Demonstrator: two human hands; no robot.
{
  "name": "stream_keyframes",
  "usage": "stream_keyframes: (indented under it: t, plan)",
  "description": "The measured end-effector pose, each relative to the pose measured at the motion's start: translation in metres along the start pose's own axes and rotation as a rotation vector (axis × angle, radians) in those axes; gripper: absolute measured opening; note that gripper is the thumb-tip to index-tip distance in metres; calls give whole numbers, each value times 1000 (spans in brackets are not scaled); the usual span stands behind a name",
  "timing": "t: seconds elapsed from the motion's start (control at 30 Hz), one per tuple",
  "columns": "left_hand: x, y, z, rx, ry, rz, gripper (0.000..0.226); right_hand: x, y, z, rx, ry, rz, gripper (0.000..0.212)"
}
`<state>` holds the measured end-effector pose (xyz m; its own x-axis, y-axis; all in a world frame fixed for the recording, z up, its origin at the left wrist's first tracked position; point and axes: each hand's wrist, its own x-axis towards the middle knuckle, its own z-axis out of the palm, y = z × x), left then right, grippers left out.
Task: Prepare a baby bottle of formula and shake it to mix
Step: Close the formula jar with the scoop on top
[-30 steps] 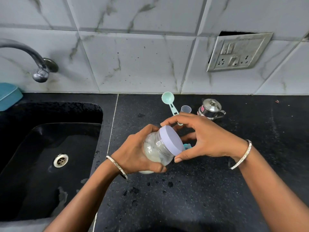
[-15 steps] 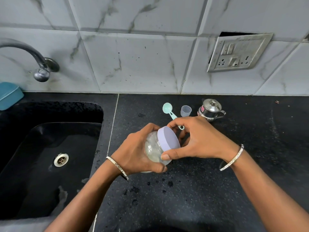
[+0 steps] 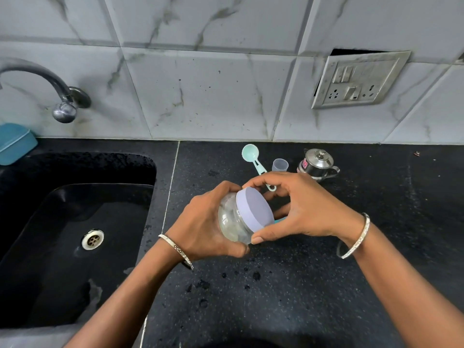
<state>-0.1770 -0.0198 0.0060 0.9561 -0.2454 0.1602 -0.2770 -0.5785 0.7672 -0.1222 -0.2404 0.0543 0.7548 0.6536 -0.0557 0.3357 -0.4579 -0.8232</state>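
Note:
A small clear jar (image 3: 232,219) with white powder inside is tilted on its side above the black counter (image 3: 288,285). My left hand (image 3: 200,222) grips its body from the left. My right hand (image 3: 301,209) curls its thumb and fingers round the pale lilac lid (image 3: 256,208). Behind my hands a mint-green measuring scoop (image 3: 252,156) lies on the counter, its handle end partly hidden by my fingers. A small clear cup (image 3: 280,165) stands beside it. A bit of a teal object (image 3: 280,220) shows below the lid between my hands.
A small lidded steel pot (image 3: 317,164) stands at the back right of the cup. The black sink (image 3: 62,234) with its drain lies to the left under the tap (image 3: 60,101). A blue box (image 3: 15,141) sits at the far left. A wall socket plate (image 3: 356,81) hangs loose.
My right hand's fingers have shifted round the lid, and the jar has tipped a little lower and nearer the counter. My left hand's hold is the same.

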Motion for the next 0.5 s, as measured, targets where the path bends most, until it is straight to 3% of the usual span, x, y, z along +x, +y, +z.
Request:
stream_keyframes:
  t: [0.3, 0.5]
  plan:
    - [4, -4, -3, -17, -53, -31, 87, 0, 7, 0, 127, -69, -1, 87]
    - [8, -7, -5, -39, -104, -59, 83, 4, 9, -4, 66, -147, -46, 86]
